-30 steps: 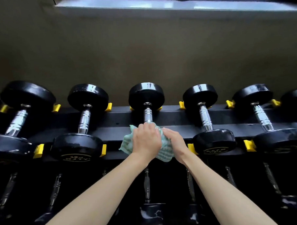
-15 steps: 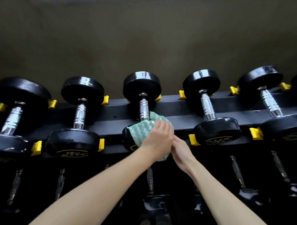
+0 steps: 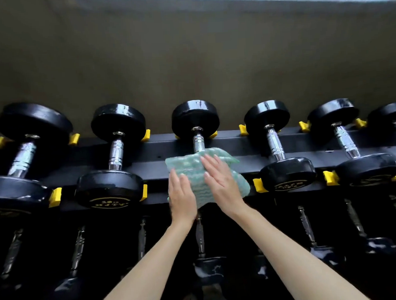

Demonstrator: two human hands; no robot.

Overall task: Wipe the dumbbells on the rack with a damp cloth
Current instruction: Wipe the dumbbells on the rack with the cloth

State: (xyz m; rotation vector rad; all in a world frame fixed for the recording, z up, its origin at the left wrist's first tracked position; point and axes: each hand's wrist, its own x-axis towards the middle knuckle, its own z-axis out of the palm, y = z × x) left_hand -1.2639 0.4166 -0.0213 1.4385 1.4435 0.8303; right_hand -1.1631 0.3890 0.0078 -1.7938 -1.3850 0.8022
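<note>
1. The cloth (image 3: 186,165) is draped over the near head of the middle dumbbell (image 3: 195,118) on the top row of the rack (image 3: 237,145). That head is hidden beneath it.
2. My left grip (image 3: 182,196) lies on the cloth's 8 o'clock part with fingers straight, holding nothing. I cannot tell whether the thumb tucks under the hem.
3. My right grip (image 3: 221,183) lies flat across the cloth's middle, fingers straight and pointing toward 11 o'clock. It presses the cloth and does not pinch it.
4. I judge the step in hand to be rubbing this near head through the cloth with both palms.
5. The chrome handle (image 3: 198,143) stands bare at 12 o'clock from the cloth. The next move likely calls for curling my fingers and the cloth round it, then sliding toward 12 o'clock.
6. Moving on to the neighbour dumbbell (image 3: 286,173) at 3 o'clock would mean lifting the cloth over the yellow saddle (image 3: 257,184) between them, not dragging it.
</note>
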